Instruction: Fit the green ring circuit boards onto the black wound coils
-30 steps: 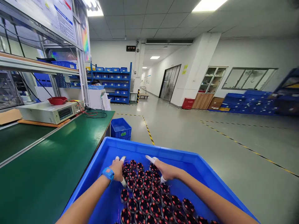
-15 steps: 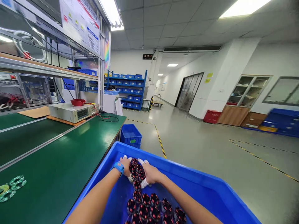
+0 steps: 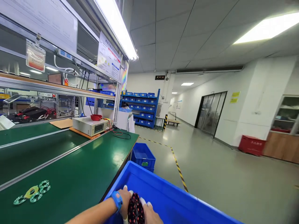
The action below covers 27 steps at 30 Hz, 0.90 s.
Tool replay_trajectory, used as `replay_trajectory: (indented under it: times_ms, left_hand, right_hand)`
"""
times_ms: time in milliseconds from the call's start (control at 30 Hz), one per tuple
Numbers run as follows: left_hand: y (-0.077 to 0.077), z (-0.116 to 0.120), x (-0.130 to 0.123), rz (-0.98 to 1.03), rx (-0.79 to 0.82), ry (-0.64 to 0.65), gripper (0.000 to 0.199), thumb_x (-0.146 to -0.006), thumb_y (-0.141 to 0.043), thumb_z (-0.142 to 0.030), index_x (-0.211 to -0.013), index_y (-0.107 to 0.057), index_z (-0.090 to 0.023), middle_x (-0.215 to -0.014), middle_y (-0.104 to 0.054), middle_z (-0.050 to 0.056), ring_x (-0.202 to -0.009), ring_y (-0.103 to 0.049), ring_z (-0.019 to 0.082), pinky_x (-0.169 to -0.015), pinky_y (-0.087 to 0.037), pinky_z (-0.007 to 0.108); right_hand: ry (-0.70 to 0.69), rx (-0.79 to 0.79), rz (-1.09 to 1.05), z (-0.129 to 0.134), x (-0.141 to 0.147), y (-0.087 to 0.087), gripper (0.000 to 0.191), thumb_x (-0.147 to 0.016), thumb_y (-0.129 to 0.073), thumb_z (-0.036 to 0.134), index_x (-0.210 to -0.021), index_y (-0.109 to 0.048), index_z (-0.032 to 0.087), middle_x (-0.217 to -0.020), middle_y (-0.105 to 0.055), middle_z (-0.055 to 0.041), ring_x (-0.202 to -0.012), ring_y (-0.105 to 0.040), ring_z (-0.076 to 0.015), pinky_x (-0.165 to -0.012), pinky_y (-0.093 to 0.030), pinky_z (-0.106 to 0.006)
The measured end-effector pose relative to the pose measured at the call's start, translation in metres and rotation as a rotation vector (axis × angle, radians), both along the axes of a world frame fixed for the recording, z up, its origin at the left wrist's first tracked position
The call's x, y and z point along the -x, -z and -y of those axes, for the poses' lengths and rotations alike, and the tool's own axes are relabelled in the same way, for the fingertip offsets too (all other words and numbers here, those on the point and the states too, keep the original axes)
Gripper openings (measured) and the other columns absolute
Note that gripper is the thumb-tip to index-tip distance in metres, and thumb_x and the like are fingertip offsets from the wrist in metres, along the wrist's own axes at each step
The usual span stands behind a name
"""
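Observation:
My left hand (image 3: 126, 200), with a blue band (image 3: 117, 200) on its wrist, presses against the left side of a cluster of motor stators (image 3: 135, 210). These are small, round and black with copper-red windings. From the right side, my right hand (image 3: 151, 214) closes on the same cluster, so the stators are squeezed between both palms. White covers sit on several fingertips. Both hands are inside a large blue bin (image 3: 177, 194), near its left corner. The lower part of the bin and of the right hand is cut off by the picture's bottom edge.
A green workbench (image 3: 77, 174) runs along the left, with green and yellow rings (image 3: 32, 192) on it. Farther back stand a bench instrument (image 3: 91, 126) and a small red tray (image 3: 96, 117). A smaller blue crate (image 3: 143, 157) sits on the floor beyond the bin.
My view has tilted up and turned left, so bench and bin appear lower and farther right. Both hands still hold the stators; the loose ones in the bin have left the picture.

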<state>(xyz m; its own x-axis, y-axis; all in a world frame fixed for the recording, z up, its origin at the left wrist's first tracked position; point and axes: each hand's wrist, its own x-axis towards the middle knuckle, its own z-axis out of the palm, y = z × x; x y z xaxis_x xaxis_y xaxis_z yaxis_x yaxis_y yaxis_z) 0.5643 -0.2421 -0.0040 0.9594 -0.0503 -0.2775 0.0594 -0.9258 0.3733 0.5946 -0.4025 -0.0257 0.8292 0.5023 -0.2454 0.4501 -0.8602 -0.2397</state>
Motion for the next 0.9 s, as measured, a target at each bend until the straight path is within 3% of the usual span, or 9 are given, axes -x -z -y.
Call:
replay_trajectory:
  times_ms: [133, 267, 333, 400, 500, 600, 667, 800, 900]
  left_hand:
    - [0.007, -0.002, 0.014, 0.084, 0.007, -0.069, 0.090, -0.031, -0.085, -0.023, -0.115, -0.052, -0.020, -0.128, -0.047, 0.018, -0.103, -0.058, 0.039, -0.089, -0.049, 0.043]
    - [-0.001, 0.003, 0.028, 0.207, 0.055, -0.120, 0.096, -0.034, -0.083, -0.019, -0.122, -0.045, -0.017, -0.131, -0.041, 0.019, -0.106, -0.057, 0.036, -0.092, -0.047, 0.038]
    - [-0.020, 0.004, 0.038, 0.288, 0.074, -0.142, 0.093, -0.037, -0.082, -0.018, -0.122, -0.044, -0.018, -0.128, -0.042, 0.017, -0.105, -0.058, 0.035, -0.093, -0.047, 0.037]
    - [-0.046, -0.001, 0.051, 0.376, 0.074, -0.164, 0.087, -0.041, -0.082, -0.020, -0.120, -0.045, -0.019, -0.121, -0.046, 0.014, -0.097, -0.061, 0.032, -0.090, -0.048, 0.037]
    - [-0.084, -0.025, 0.083, 0.413, 0.056, -0.257, 0.081, -0.047, -0.080, -0.024, -0.120, -0.045, -0.022, -0.117, -0.047, 0.012, -0.096, -0.060, 0.032, -0.086, -0.050, 0.037]
    - [-0.102, -0.064, 0.138, 0.414, 0.036, -0.390, 0.083, -0.048, -0.081, -0.029, -0.122, -0.044, -0.024, -0.116, -0.046, 0.009, -0.096, -0.060, 0.031, -0.086, -0.048, 0.037]
    - [-0.098, -0.089, 0.190, 0.423, 0.022, -0.484, 0.091, -0.050, -0.079, -0.031, -0.130, -0.037, -0.025, -0.119, -0.044, 0.009, -0.099, -0.058, 0.030, -0.089, -0.047, 0.035]
    - [-0.062, -0.120, 0.313, 0.415, 0.049, -0.734, 0.103, -0.053, -0.078, -0.034, -0.140, -0.022, -0.024, -0.127, -0.040, 0.011, -0.108, -0.053, 0.029, -0.096, -0.041, 0.032]
    - [-0.032, -0.129, 0.401, 0.302, 0.102, -0.948, 0.115, -0.043, -0.082, -0.030, -0.141, -0.022, -0.020, -0.129, -0.042, 0.014, -0.113, -0.050, 0.031, -0.099, -0.039, 0.032]
  right_hand:
    - [0.054, -0.025, 0.048, 0.000, 0.000, 0.002, 0.074, -0.068, -0.064, 0.025, -0.137, -0.037, 0.026, -0.138, -0.041, -0.0178, -0.111, -0.055, -0.0340, -0.093, -0.044, -0.043]
    - [0.026, -0.110, 0.138, 0.005, 0.006, -0.007, 0.090, -0.058, -0.072, 0.024, -0.138, -0.032, 0.032, -0.137, -0.041, -0.0137, -0.116, -0.051, -0.0362, -0.095, -0.042, -0.042]
    - [-0.018, -0.162, 0.221, 0.005, 0.011, -0.026, 0.095, -0.055, -0.075, 0.024, -0.139, -0.031, 0.030, -0.134, -0.041, -0.0145, -0.115, -0.050, -0.0378, -0.094, -0.042, -0.042]
    - [-0.078, -0.205, 0.310, -0.001, 0.018, -0.055, 0.087, -0.062, -0.070, 0.024, -0.140, -0.031, 0.021, -0.130, -0.041, -0.0187, -0.107, -0.057, -0.0363, -0.090, -0.044, -0.040]
    - [-0.185, -0.219, 0.374, -0.029, 0.034, -0.101, 0.082, -0.068, -0.067, 0.029, -0.141, -0.030, 0.021, -0.121, -0.045, -0.0169, -0.092, -0.063, -0.0344, -0.079, -0.048, -0.040]
    - [-0.339, -0.243, 0.397, -0.079, 0.065, -0.126, 0.080, -0.069, -0.067, 0.028, -0.140, -0.029, 0.027, -0.119, -0.045, -0.0130, -0.092, -0.062, -0.0322, -0.079, -0.047, -0.039]
    - [-0.452, -0.287, 0.368, -0.116, 0.099, -0.123, 0.081, -0.069, -0.068, 0.028, -0.140, -0.028, 0.028, -0.119, -0.044, -0.0120, -0.092, -0.061, -0.0309, -0.080, -0.046, -0.038]
    - [-0.678, -0.330, 0.186, -0.181, 0.192, -0.089, 0.086, -0.065, -0.071, 0.028, -0.140, -0.028, 0.029, -0.121, -0.043, -0.0111, -0.090, -0.062, -0.0283, -0.080, -0.046, -0.035]
    - [-0.855, -0.310, 0.025, -0.218, 0.265, -0.063, 0.088, -0.061, -0.073, 0.030, -0.138, -0.031, 0.026, -0.118, -0.045, -0.0107, -0.092, -0.061, -0.0278, -0.080, -0.046, -0.034]
